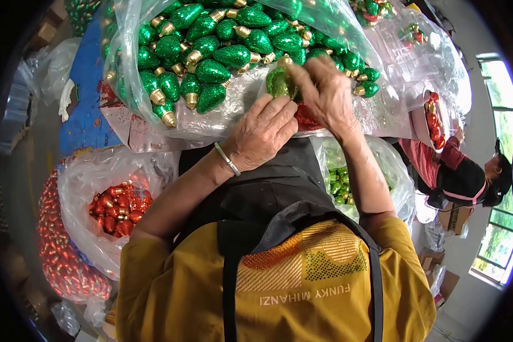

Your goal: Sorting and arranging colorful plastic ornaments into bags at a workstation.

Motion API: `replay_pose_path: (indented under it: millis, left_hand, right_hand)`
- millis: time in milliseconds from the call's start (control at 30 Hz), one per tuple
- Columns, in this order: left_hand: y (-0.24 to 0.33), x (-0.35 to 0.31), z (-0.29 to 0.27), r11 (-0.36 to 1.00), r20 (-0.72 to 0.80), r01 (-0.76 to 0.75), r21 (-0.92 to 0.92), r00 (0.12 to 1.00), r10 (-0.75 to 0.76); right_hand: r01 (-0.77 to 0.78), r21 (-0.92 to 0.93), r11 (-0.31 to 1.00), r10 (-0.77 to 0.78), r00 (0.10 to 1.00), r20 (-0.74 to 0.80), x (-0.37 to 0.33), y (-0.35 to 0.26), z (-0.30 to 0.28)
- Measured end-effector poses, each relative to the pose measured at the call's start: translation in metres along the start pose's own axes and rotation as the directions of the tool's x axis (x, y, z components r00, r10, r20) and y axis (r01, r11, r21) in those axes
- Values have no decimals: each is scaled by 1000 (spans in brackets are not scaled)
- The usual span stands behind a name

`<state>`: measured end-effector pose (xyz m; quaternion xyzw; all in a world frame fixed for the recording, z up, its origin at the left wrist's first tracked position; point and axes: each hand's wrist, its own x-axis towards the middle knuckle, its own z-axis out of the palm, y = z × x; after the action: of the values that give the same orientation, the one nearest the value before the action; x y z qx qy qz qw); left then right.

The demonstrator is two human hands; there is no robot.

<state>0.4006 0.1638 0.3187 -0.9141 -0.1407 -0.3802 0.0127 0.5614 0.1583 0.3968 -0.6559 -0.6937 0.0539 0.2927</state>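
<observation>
My left hand (260, 132), with a pale bangle on its wrist, is closed around the lower end of a light green glittery bulb ornament (278, 83). My right hand (326, 94) bends over it from the right, one fingertip by its gold cap; its fingers are curled and slightly blurred, and what they grip is hidden. Below the right hand shows a red glittery ornament (309, 118), partly covered. Just beyond both hands, dark green bulb ornaments (214, 71) with gold caps spill from a clear plastic bag (125, 68) on the plastic-covered table (211, 124).
An open bag of red ornaments (77, 188) stands at left, by a red net sack (62, 245). Light green ornaments (340, 185) fill a bag below the right forearm. At right are a clear container of red ornaments (435, 121) and another person (464, 168).
</observation>
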Motion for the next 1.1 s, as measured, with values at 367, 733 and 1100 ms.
replay_pose_path:
  millis: [367, 733, 1100]
  left_hand:
    - [-19, 32, -8, 985, 95, 106, -139, 991, -93]
    - [-36, 44, 9, 970, 108, 26, -243, 994, 1]
    - [-35, 29, 16, 991, 177, 58, -119, 983, -36]
  right_hand:
    - [419, 39, 907, -419, 908, -4, -19, 35, 4]
    - [316, 198, 928, -302, 948, -98, -28, 50, 19]
    - [335, 66, 940, -334, 942, -28, -18, 51, 14]
